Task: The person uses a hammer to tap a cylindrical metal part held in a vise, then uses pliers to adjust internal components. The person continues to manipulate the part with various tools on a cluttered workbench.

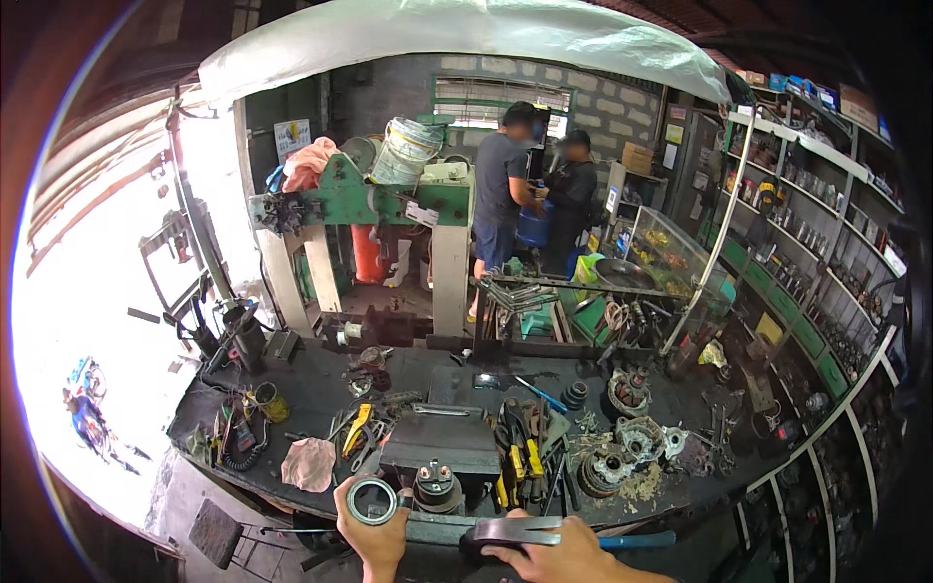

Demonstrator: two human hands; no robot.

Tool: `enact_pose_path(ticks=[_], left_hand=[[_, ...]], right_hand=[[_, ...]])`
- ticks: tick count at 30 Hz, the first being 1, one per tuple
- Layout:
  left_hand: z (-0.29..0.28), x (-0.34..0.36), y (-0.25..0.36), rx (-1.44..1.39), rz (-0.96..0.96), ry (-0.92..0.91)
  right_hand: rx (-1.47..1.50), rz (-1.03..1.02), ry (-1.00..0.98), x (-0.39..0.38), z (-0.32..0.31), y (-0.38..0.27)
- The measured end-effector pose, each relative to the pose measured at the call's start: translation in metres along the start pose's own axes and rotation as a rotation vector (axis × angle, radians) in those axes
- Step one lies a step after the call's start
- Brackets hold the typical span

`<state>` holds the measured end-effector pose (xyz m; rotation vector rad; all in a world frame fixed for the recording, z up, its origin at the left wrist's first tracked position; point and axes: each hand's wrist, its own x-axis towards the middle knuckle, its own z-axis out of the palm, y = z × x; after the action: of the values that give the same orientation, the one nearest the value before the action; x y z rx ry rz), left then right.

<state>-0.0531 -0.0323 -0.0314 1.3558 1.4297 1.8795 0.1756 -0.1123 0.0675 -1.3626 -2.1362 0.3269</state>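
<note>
My left hand is wrapped round a short metal cylinder, its round open end facing up. Closed near the head of a hammer is my right hand; the hammer's blue handle sticks out to the right. Between my hands stands a dark round part with two copper-coloured terminals on top. It sits at the bench's near edge, by a grey metal bar that looks like a vise jaw. Directly behind is a dark metal block with a wrench lying on it.
Yellow-and-black pliers lie right of the block. Dismantled metal housings cover the bench's right side. A pink rag lies left. Beyond the bench stand a green press frame and two people. Shelves line the right.
</note>
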Motion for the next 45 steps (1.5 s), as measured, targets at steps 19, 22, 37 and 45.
enact_pose_path(ticks=[19,22,37,45], left_hand=[[0.007,0.003,0.012,0.096,-0.027,-0.025],[0.007,0.004,0.009,0.115,0.021,-0.044],[0.008,0.001,0.005,0.066,0.027,0.018],[0.002,0.003,0.000,0.106,0.021,-0.015]], right_hand=[[-0.217,-0.093,-0.087,-0.010,0.014,0.018],[-0.181,-0.013,-0.105,-0.016,0.015,0.019],[-0.138,0.061,-0.159,-0.015,0.007,0.015],[-0.155,-0.050,-0.090,0.002,0.000,0.008]])
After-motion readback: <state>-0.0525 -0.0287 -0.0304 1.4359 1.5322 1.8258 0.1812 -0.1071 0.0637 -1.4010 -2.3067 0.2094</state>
